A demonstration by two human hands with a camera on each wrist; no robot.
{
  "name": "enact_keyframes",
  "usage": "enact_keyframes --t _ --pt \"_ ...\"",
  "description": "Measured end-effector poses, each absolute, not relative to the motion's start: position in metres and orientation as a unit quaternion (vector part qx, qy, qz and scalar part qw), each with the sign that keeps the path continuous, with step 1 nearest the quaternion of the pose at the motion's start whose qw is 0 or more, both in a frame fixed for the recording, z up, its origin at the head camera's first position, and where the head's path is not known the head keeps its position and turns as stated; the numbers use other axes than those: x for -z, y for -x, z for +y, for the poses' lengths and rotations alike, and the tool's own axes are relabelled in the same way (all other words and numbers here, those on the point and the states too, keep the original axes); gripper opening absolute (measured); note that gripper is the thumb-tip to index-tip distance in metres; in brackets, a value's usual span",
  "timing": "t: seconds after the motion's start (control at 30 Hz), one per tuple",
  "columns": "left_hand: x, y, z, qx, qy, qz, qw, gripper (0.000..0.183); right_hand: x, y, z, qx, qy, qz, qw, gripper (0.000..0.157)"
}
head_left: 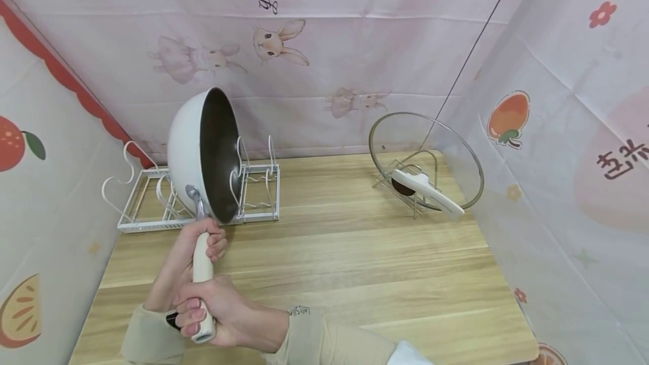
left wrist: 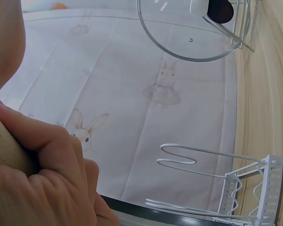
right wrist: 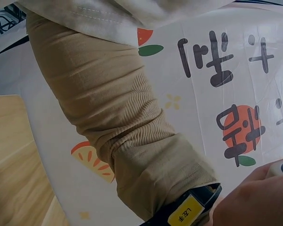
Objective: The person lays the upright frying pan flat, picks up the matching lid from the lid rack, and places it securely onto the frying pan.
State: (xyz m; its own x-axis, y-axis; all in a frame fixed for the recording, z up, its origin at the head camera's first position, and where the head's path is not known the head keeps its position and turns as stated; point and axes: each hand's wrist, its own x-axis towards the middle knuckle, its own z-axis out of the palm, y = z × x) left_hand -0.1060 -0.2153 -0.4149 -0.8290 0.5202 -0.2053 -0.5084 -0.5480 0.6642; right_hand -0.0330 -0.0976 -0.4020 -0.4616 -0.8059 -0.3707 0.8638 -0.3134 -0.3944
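A white wok (head_left: 185, 145) with a dark inside stands tilted on its side in a white wire rack (head_left: 261, 216), its opening facing right. My left hand (head_left: 189, 239) grips its cream handle (head_left: 203, 263) near the metal joint. Closer to the handle's end, my right hand (head_left: 223, 306) wraps its fingers round it. In the left wrist view, the left hand (left wrist: 52, 174) is curled on the handle. The right wrist view shows part of the right hand (right wrist: 262, 202) at the lower right, by the handle's end (right wrist: 280, 168).
A glass lid (head_left: 377, 151) with a white handle (head_left: 428, 190) leans on a small wire stand (head_left: 414, 207) at the back right. The wooden table (head_left: 365, 275) borders printed cloth walls (head_left: 324, 44) at the back and sides. Upright wire dividers (head_left: 269, 151) flank the wok.
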Motion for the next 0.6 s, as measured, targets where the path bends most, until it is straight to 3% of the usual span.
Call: enact_keyframes --t 0.6 --pt "0.402 0.099 -0.210 -0.858 -0.003 0.436 0.271 0.038 0.395 0.031 -0.085 0.798 -0.011 0.259 0.544 0.033"
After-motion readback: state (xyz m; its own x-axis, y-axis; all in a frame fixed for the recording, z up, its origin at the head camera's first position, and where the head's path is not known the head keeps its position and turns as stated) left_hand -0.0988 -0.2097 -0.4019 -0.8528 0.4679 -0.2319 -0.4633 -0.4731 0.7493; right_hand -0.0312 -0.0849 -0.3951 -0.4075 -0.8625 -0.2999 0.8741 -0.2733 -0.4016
